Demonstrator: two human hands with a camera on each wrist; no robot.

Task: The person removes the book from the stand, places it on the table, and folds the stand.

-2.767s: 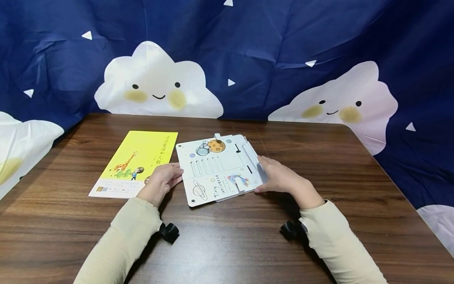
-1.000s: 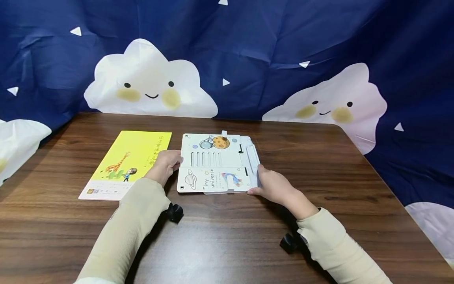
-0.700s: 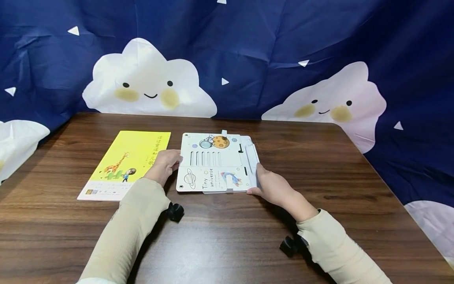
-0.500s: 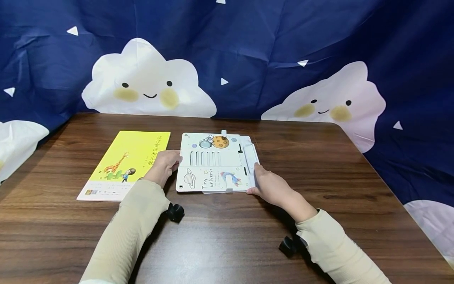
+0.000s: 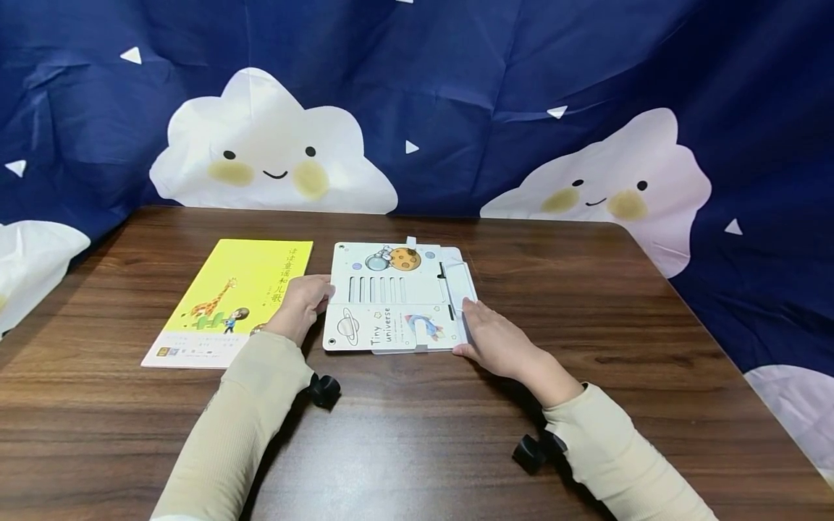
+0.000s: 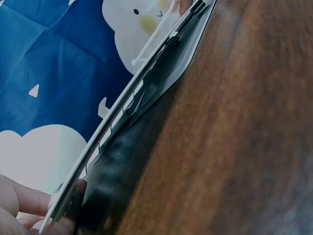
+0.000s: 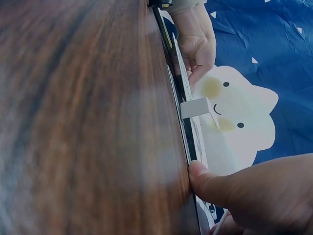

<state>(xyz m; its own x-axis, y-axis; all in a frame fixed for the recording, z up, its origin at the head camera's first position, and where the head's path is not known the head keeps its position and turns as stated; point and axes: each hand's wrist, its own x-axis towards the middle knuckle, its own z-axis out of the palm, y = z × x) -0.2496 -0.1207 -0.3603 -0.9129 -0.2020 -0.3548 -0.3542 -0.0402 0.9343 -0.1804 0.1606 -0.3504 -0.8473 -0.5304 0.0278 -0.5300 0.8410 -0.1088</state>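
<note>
A white book stand (image 5: 423, 289), printed with planets, a rocket and "Tiny universe", lies over the middle of the table. My left hand (image 5: 300, 304) pinches its left edge; the left wrist view shows that edge between thumb and fingers, with the panel (image 6: 110, 120) raised above a dark lower part. My right hand (image 5: 502, 340) holds the right end. Its fingers lie on the pale ledge strip (image 5: 459, 278) and its thumb (image 7: 210, 183) presses the near edge. A white clip (image 7: 195, 107) juts from the near side in the right wrist view.
A yellow booklet (image 5: 228, 289) with a giraffe lies flat to the left, partly behind my left wrist. The brown wooden table (image 5: 417, 441) ends at a blue cloth (image 5: 449, 87) with smiling clouds. Black wrist cameras (image 5: 324, 391) hang below both sleeves.
The book stand has turned from slanted to nearly square and sits flatter. The ledge strip has tipped down flatter, and my right fingers have moved slightly left over it. The left hand keeps its pinch.
</note>
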